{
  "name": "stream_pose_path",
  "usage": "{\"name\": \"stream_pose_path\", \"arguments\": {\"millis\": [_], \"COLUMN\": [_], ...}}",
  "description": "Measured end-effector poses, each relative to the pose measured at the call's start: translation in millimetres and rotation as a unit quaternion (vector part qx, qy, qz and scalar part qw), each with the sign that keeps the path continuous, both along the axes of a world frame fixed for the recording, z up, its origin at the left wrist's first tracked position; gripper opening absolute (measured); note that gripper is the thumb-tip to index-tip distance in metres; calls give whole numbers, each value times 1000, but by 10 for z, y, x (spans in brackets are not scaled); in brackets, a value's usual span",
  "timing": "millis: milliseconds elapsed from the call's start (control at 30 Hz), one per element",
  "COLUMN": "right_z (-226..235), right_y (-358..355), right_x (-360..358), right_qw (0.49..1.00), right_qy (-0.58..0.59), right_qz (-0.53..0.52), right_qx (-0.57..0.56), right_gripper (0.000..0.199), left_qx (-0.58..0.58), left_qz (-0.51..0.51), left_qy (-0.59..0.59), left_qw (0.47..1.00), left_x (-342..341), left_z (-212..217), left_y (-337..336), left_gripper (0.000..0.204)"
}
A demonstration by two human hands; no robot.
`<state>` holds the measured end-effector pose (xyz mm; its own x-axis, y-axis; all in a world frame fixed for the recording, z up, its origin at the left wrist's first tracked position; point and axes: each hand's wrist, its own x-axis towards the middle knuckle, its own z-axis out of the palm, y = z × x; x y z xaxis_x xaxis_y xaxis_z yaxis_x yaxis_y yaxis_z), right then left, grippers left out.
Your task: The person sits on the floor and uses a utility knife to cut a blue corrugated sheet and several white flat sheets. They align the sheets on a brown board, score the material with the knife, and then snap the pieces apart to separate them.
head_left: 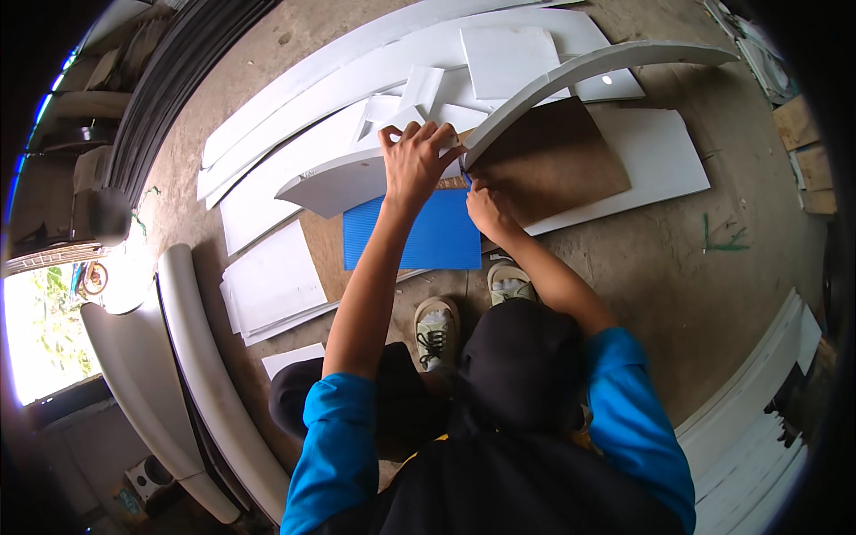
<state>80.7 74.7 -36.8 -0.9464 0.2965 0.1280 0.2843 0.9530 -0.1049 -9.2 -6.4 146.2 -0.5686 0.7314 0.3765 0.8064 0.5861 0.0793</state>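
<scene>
A long white strip of board (606,61) stands on edge and curves away to the upper right. Its left part, or a second white piece (334,183), reaches out under my left hand; whether the two are joined I cannot tell. My left hand (412,165) is bent over the top edge where they meet, its fingers closed on the board. Just below that spot, my right hand (490,212) is closed round a slim bluish object (466,177), mostly hidden, held against the strip. Beneath lie a blue ribbed sheet (419,234) and a brown board (557,156).
White panels (624,160) and sheets (272,281) lie flat around the work, with small white offcuts (419,89) behind my left hand. Long curved white pieces (214,357) lean at the left. More white boards (749,419) are stacked at the lower right.
</scene>
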Motion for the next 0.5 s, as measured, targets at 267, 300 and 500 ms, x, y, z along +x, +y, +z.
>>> {"name": "stream_pose_path", "arguments": {"millis": [267,300,500], "right_z": [416,556,1001], "right_y": [-15,17,715], "right_x": [608,685,467], "right_qw": [975,972,894], "right_qy": [-38,-53,184], "right_qz": [2,-20,-148], "right_qx": [-218,-230,-382], "right_gripper": [26,25,30], "left_qx": [14,12,6], "left_qz": [2,-1,-50], "left_qy": [2,-5,-77], "left_qw": [1000,1000,996], "left_x": [-128,-171,-352], "left_z": [-16,-12,49], "left_y": [-4,-26,-246], "left_gripper": [24,24,30]}}
